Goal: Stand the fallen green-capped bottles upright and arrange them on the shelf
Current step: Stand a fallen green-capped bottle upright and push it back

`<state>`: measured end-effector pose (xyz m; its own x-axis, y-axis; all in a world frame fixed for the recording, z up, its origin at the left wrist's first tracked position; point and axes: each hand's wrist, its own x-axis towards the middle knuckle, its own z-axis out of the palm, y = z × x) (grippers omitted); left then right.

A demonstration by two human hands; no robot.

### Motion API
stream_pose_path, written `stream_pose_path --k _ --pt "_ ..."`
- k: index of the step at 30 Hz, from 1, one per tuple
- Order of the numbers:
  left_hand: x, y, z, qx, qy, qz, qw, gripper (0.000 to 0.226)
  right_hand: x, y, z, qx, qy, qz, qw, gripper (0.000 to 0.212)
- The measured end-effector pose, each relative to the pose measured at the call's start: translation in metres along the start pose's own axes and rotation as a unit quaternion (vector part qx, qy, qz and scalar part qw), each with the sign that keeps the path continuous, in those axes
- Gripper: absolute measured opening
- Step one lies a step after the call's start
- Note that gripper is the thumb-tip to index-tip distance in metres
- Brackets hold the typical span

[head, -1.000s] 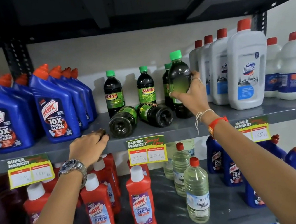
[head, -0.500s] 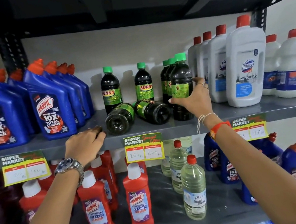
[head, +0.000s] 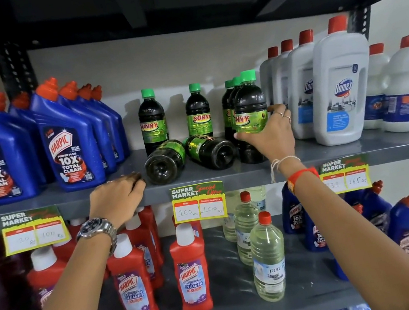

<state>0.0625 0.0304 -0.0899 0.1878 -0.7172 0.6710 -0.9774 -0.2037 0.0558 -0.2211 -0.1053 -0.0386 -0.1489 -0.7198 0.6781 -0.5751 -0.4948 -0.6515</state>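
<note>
Dark green-capped Sunny bottles stand on the grey upper shelf (head: 331,153). My right hand (head: 270,135) grips one upright bottle (head: 249,105) at its label, at the front of a row of upright ones (head: 230,105). Two more stand at the back, one on the left (head: 152,121) and one in the middle (head: 198,113). Two bottles lie on their sides with bases toward me: a left one (head: 164,162) and a right one (head: 210,149). My left hand (head: 117,201) rests knuckles-up on the shelf's front edge, left of the fallen pair, holding nothing.
Blue Harpic bottles (head: 68,147) fill the shelf's left side, white Domex bottles (head: 340,90) its right. Price tags (head: 199,202) hang from the front edge. The lower shelf holds red Harpic bottles (head: 191,272), clear bottles (head: 268,257) and more blue ones.
My right hand has lowered the bottle it held until it stands on the shelf at the front of the right row. My left hand has stayed on the shelf edge.
</note>
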Motion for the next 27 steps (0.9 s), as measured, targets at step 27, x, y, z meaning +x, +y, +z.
stream_pose_path --k 27 --pt "-0.001 0.003 -0.001 0.009 0.027 -0.014 0.999 0.034 -0.005 -0.017 0.0 -0.059 0.061 -0.032 0.996 0.112"
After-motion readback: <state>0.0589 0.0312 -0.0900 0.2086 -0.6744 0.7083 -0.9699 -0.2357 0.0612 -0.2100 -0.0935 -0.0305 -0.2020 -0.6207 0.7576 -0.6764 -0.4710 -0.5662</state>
